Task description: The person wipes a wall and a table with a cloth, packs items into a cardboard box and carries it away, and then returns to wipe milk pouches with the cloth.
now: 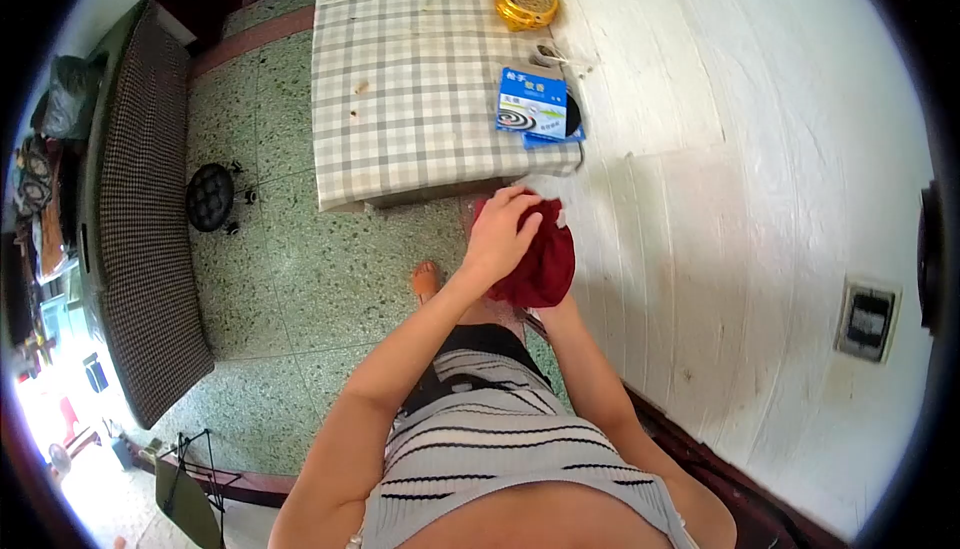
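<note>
A dark red cloth hangs bunched in front of my body, just off the near corner of the table. My left hand lies over its upper left side, fingers bent and closed on the fabric. From below, my right hand reaches up behind the cloth; only the wrist area shows, and its fingers are hidden. What the cloth is, a garment or a plain piece of fabric, I cannot make out.
The table with a checked cover carries blue mosquito coil boxes and a gold-lidded container. A white wall runs along the right, with a switch plate. A patterned bench and a dark round wheeled stand are left.
</note>
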Motion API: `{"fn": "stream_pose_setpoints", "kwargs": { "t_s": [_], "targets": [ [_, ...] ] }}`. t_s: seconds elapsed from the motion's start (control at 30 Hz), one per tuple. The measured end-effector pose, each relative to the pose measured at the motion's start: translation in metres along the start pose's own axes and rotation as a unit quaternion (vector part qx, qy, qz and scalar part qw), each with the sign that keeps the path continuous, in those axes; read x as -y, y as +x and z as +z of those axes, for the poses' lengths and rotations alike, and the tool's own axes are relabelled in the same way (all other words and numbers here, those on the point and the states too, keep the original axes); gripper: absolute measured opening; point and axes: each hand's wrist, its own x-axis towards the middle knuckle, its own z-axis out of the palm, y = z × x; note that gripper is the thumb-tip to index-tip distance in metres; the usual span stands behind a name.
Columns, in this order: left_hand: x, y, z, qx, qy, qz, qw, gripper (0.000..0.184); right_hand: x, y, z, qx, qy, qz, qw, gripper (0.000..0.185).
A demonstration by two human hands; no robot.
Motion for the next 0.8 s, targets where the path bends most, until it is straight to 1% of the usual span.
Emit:
{"fn": "stream_pose_setpoints", "kwargs": {
  "t_s": [0.07,0.1,0.13,0.17,0.2,0.23,0.27,0.3,0.33,0.37,0.4,0.43,0.47,0.5,0.53,0.57,0.63,0.67,0.7,0.77,0.8],
  "targets": [
    [0.014,0.012,-0.004,-0.075,-0.014,-0.039,0.996,0.025,0.002,0.022,-0.002,0.143,0.066,0.039,0.987,0.05],
    [0.02,0.017,-0.01,-0.095,0.006,-0.032,0.995,0.024,0.01,0.026,0.007,0.249,0.147,0.108,0.951,0.044],
    [0.03,0.017,-0.01,-0.121,0.016,-0.041,0.992,0.023,0.007,0.026,0.006,0.125,0.08,0.083,0.985,0.037],
    [0.041,0.023,-0.013,-0.149,0.029,-0.043,0.987,0.023,0.006,0.037,0.007,0.134,0.083,0.087,0.984,0.037],
    [0.044,0.029,-0.02,-0.153,0.036,-0.043,0.987,0.023,0.006,0.047,0.014,0.089,-0.104,0.015,0.991,0.032],
    [0.047,0.029,-0.026,-0.167,0.017,-0.08,0.982,0.022,0.009,0.054,0.02,0.122,-0.336,-0.026,0.934,0.027],
    [0.05,0.03,-0.034,-0.182,-0.001,-0.115,0.977,0.021,0.012,0.061,0.027,0.128,-0.638,-0.096,0.753,0.023],
    [0.058,0.034,-0.042,-0.182,0.007,-0.113,0.977,0.021,0.016,0.068,0.036,0.117,-0.793,-0.158,0.577,0.019],
    [0.073,0.037,-0.048,-0.19,0.045,-0.119,0.974,0.022,0.018,0.08,0.043,0.146,-0.778,-0.172,0.587,0.015],
    [0.088,0.042,-0.053,-0.198,0.079,-0.125,0.969,0.022,0.018,0.092,0.047,0.159,-0.759,-0.193,0.602,0.015],
    [0.102,0.049,-0.061,-0.226,0.081,-0.093,0.966,0.021,0.017,0.104,0.049,0.172,-0.739,-0.212,0.616,0.017],
    [0.112,0.058,-0.072,-0.229,0.079,-0.093,0.966,0.021,0.016,0.116,0.049,0.186,-0.719,-0.231,0.628,0.019],
    [0.123,0.066,-0.084,-0.248,0.118,-0.102,0.956,0.02,0.009,0.128,0.048,0.128,-0.5,-0.15,0.843,0.023],
    [0.133,0.076,-0.095,-0.265,0.157,-0.11,0.945,0.019,0.005,0.14,0.049,0.055,-0.228,-0.051,0.971,0.027],
    [0.142,0.085,-0.104,-0.281,0.175,-0.108,0.938,0.02,0.015,0.145,0.066,0.083,-0.4,-0.102,0.907,0.037],
    [0.153,0.095,-0.115,-0.279,0.176,-0.108,0.938,0.02,0.018,0.149,0.086,0.081,-0.398,-0.101,0.908,0.037],
    [0.182,0.115,-0.134,-0.286,0.267,-0.06,0.918,0.023,0.016,0.156,0.125,0.009,-0.424,-0.141,0.894,0.041],
    [0.196,0.123,-0.142,-0.254,0.292,-0.063,0.92,0.037,-0.001,0.18,0.126,0.024,-0.53,-0.288,0.797,0.044],
    [0.206,0.129,-0.148,-0.251,0.29,-0.067,0.921,0.037,-0.011,0.196,0.127,0.02,-0.653,-0.246,0.716,0.052],
    [0.221,0.133,-0.155,-0.195,0.354,-0.059,0.913,0.038,-0.051,0.228,0.123,-0.002,-0.755,-0.233,0.613,0.069],
    [0.243,0.129,-0.152,-0.151,0.358,-0.068,0.919,0.047,-0.074,0.24,0.113,-0.008,-0.77,-0.246,0.588,0.083]
  ]
}}
